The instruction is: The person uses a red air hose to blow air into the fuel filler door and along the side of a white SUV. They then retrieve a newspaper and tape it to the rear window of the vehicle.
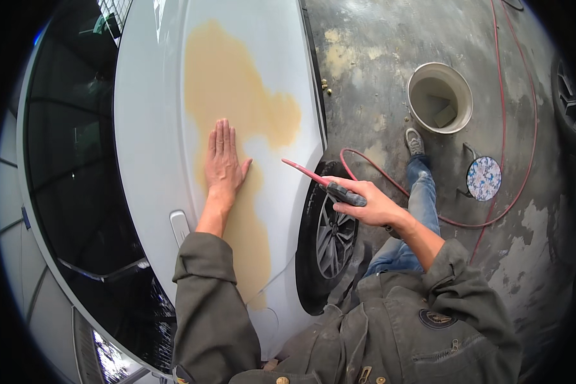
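My left hand point(225, 165) lies flat, palm down, on the white side panel point(278, 211) of a car. Its fingers are together, with the thumb held out. Under and around it spreads a smooth tan patch of body filler point(221, 72), irregular in outline. My right hand point(377, 204) grips a black air blow gun point(346, 193). The gun's slim red nozzle point(302, 170) points left over the panel, towards my left hand. Below the nozzle is the car's wheel point(336, 235). A white door handle point(179, 225) sits left of my left forearm.
A red hose point(501, 218) loops over the concrete floor towards my right hand; its join is hidden. To the right stand a bucket point(466, 117) with murky water and blocks point(445, 116), and a round stool point(484, 178). Another vehicle's wheel point(569, 98) shows at the far right.
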`<action>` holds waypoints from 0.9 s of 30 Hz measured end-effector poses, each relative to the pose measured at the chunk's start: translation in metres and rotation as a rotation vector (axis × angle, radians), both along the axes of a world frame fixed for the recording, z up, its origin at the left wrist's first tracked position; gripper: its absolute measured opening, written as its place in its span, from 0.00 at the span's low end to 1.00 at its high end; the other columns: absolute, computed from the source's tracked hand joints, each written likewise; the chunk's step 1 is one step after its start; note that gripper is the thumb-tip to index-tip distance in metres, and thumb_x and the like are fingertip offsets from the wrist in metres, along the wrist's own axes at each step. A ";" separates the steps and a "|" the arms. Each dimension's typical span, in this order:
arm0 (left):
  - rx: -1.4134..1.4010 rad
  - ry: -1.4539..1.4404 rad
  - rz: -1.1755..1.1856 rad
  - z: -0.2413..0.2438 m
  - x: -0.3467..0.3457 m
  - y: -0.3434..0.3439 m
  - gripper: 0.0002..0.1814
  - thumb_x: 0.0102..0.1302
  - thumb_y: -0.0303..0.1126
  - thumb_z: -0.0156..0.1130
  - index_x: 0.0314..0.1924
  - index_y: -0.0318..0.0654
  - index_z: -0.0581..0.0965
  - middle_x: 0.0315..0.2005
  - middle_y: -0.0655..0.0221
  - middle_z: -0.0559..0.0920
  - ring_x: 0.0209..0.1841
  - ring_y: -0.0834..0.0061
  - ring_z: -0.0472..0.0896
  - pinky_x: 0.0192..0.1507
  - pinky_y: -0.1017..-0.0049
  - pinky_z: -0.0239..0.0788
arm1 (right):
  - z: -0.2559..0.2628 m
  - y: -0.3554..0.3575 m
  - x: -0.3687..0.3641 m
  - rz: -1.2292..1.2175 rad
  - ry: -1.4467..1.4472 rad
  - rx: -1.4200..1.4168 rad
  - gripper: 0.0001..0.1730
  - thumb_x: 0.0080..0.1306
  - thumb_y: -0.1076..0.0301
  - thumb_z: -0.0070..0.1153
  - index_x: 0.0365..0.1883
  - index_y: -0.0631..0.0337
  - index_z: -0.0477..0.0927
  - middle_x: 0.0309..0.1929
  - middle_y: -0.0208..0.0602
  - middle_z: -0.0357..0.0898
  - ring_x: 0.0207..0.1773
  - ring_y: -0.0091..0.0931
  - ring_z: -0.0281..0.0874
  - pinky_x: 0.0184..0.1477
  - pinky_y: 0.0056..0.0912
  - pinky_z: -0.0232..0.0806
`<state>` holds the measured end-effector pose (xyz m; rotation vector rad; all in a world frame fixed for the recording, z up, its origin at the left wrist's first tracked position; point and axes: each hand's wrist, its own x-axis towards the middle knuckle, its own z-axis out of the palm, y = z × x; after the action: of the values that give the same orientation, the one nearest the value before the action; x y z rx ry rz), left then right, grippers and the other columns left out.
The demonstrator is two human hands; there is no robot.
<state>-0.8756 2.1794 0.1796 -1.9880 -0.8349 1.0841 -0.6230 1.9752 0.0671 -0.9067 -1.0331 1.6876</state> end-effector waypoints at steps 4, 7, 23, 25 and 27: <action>-0.017 -0.028 -0.003 0.000 -0.023 -0.042 0.47 0.71 0.64 0.44 0.77 0.35 0.53 0.79 0.55 0.44 0.81 0.60 0.36 0.80 0.61 0.23 | -0.003 -0.033 -0.027 -0.062 -0.036 0.061 0.34 0.62 0.72 0.61 0.69 0.51 0.71 0.45 0.42 0.83 0.47 0.31 0.81 0.54 0.34 0.69; -0.106 -0.196 0.025 -0.002 -0.032 -0.042 0.47 0.70 0.60 0.50 0.75 0.31 0.54 0.78 0.54 0.46 0.81 0.60 0.38 0.81 0.62 0.25 | 0.010 -0.039 -0.024 0.091 -0.074 -0.077 0.34 0.63 0.72 0.61 0.69 0.52 0.70 0.48 0.42 0.83 0.50 0.33 0.82 0.55 0.35 0.70; -0.078 0.093 -0.059 -0.092 0.063 0.104 0.48 0.70 0.63 0.44 0.76 0.30 0.53 0.78 0.51 0.46 0.81 0.57 0.38 0.80 0.60 0.24 | -0.034 0.001 0.058 -0.186 -0.024 -0.182 0.34 0.62 0.76 0.62 0.69 0.58 0.71 0.56 0.38 0.82 0.59 0.23 0.76 0.63 0.30 0.64; -0.114 0.083 -0.067 -0.089 0.055 0.089 0.48 0.70 0.63 0.45 0.75 0.30 0.55 0.78 0.51 0.47 0.81 0.57 0.39 0.80 0.60 0.25 | -0.035 0.003 0.052 -0.173 -0.030 -0.152 0.34 0.62 0.75 0.62 0.69 0.57 0.71 0.54 0.38 0.83 0.56 0.23 0.77 0.61 0.30 0.66; -0.150 0.098 -0.056 -0.085 0.041 0.065 0.48 0.70 0.63 0.45 0.75 0.30 0.55 0.78 0.51 0.48 0.81 0.57 0.39 0.80 0.60 0.25 | -0.034 0.001 0.045 -0.109 -0.030 -0.178 0.34 0.62 0.74 0.63 0.69 0.55 0.71 0.47 0.36 0.83 0.48 0.22 0.78 0.56 0.29 0.68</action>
<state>-0.8347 2.2445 0.0951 -2.0502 -0.6592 1.2319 -0.5777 1.9764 0.0333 -1.0867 -0.8465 1.6977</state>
